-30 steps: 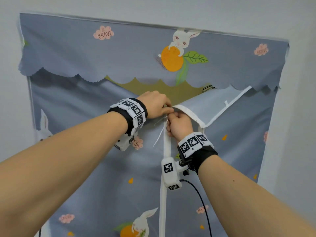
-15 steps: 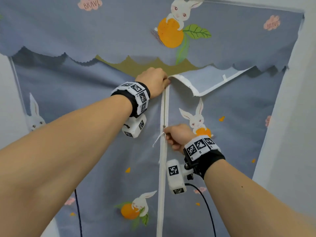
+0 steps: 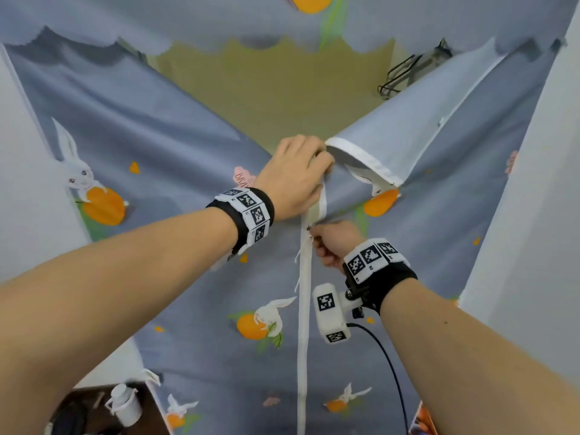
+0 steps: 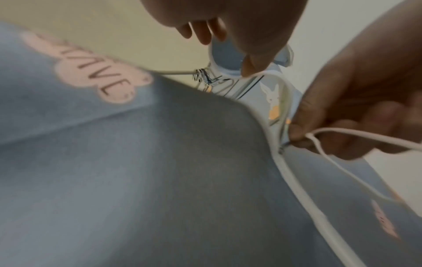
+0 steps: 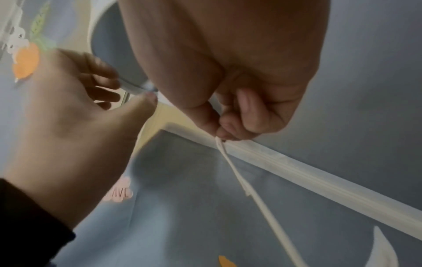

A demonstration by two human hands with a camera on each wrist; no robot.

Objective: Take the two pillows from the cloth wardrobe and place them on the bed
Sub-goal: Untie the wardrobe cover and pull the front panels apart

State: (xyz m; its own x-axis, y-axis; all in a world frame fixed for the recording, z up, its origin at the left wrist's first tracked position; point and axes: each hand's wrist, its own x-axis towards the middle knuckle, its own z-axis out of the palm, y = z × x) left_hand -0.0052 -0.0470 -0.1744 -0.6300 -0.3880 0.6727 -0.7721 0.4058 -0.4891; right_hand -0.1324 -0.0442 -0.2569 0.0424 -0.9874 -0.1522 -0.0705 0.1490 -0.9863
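Note:
The cloth wardrobe's grey-blue rabbit-print cover (image 3: 188,152) fills the head view, with a white zipper (image 3: 303,340) down its middle. The top part is unzipped into a V, showing an olive back panel (image 3: 276,89) and wire hangers (image 3: 405,73). No pillows are in view. My left hand (image 3: 318,161) grips the white-edged flap (image 3: 361,158) at the bottom of the V. Just below, my right hand (image 3: 314,238) pinches the zipper pull (image 3: 309,228) and its white cord. In the right wrist view the right hand (image 5: 219,133) pinches that cord (image 5: 251,189). There the left hand (image 5: 134,90) holds the flap edge.
White walls (image 3: 533,215) flank the wardrobe on both sides. At the lower left stands a dark surface with a white bottle (image 3: 125,406). A black cable (image 3: 386,356) hangs from my right wrist camera in front of the cover.
My right hand has drawn the zipper pull downward, and the V-shaped opening has widened. My left hand has followed down along the flap edge. The view has tilted lower.

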